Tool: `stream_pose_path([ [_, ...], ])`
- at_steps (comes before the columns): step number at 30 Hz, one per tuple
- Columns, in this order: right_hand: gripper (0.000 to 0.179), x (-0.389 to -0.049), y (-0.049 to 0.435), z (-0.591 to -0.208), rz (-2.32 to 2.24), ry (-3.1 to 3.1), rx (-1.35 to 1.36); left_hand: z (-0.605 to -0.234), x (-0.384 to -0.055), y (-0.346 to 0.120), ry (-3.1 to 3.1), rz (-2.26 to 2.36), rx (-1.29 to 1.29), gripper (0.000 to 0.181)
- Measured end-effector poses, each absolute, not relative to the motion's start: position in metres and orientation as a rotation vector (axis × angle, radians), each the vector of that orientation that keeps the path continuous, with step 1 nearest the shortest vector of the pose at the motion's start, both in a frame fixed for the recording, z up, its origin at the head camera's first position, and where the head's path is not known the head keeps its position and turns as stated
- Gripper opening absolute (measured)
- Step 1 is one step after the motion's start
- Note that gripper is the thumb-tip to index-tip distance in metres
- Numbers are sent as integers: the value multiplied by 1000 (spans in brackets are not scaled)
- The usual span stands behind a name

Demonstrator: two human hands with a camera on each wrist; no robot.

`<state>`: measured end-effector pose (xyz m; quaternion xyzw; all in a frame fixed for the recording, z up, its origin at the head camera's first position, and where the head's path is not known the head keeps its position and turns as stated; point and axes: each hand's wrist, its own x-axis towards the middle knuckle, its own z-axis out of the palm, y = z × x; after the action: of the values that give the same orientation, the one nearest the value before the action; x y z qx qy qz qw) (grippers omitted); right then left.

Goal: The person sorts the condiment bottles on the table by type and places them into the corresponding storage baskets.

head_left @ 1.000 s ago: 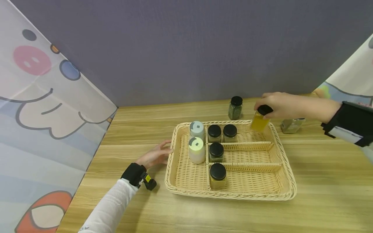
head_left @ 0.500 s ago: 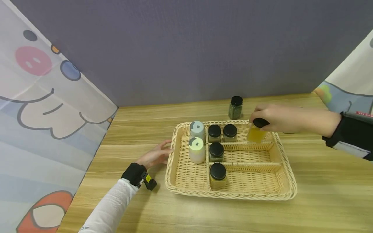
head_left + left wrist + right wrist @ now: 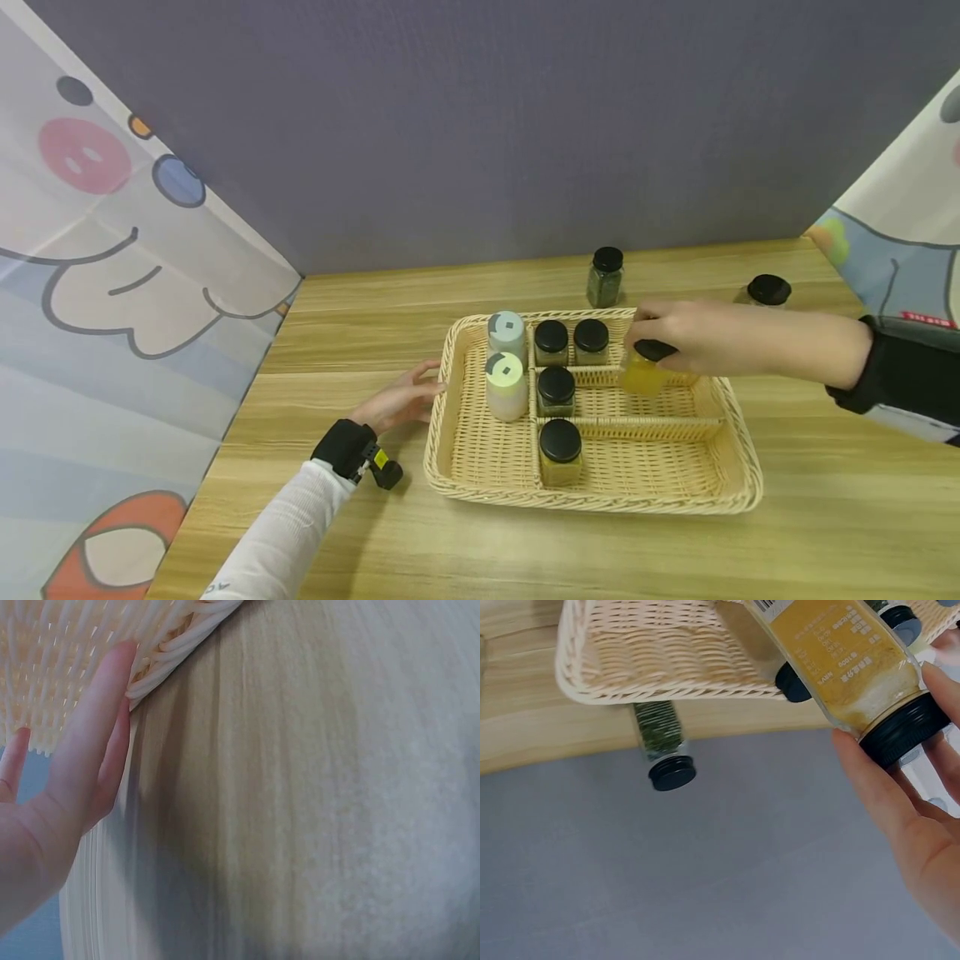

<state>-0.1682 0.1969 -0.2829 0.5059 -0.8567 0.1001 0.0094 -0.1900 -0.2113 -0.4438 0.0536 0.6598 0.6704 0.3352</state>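
Wood-grained tabletop is backed by a grey panel. Behind the wicker basket a green jar is set; a black-lidded jar is partly masked by the right forearm. A yellow jar is clamped in the right hand's fingers, seemingly over the middle compartment; the basket's side is touched by the left hand, fingers parted.

We record right hand shifted leftward and nearer person, carrying yellow jar. Jar, a second ago at right end of rear compartment — now overlapping rear divider, toward middle compartment. We note lid of black-lidded jar uncovered — body now mostly behind forearm.
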Motion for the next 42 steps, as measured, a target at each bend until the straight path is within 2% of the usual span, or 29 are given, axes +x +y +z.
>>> stream_pose_path([
  [22,39,-131,173,-288,354,-2525,1788,-441,-189,-211,1733,1747,135,49],
  [42,43,-114,168,-309,301,-2476,1811,-444,-190,-211,1708,1766,165,48],
])
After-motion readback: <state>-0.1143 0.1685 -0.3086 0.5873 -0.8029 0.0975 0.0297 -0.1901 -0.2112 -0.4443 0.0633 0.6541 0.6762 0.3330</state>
